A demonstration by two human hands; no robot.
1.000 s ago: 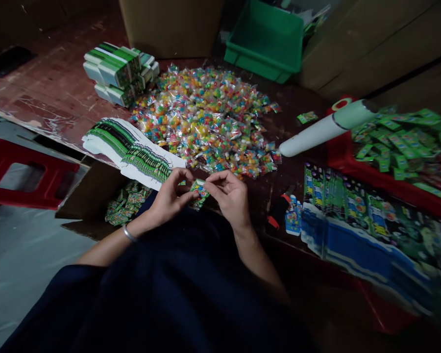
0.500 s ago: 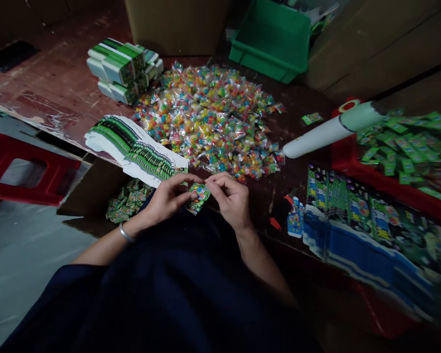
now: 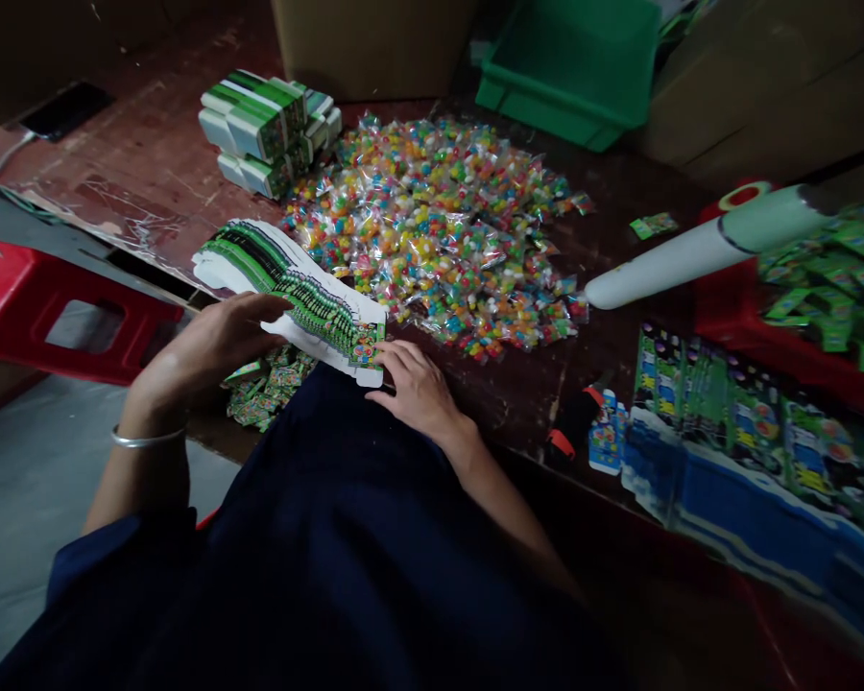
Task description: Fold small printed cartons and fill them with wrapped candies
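Both hands are working at the fanned stack of flat green cartons (image 3: 295,293), lying just left of the candy packet pile (image 3: 439,226) on the bench (image 3: 151,163). Left hand (image 3: 208,350) is loose-fingered, touching the stack's near edge; right hand (image 3: 418,389) is pinching its end carton. Best peeling one blank only (steadying the rest). The small packet held half a second ago is gone from the fingers.

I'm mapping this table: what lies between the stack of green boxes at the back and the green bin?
In the head view, the heap of candy packets fills most of the stretch between the green boxes and the green bin, with bare tabletop beyond it.
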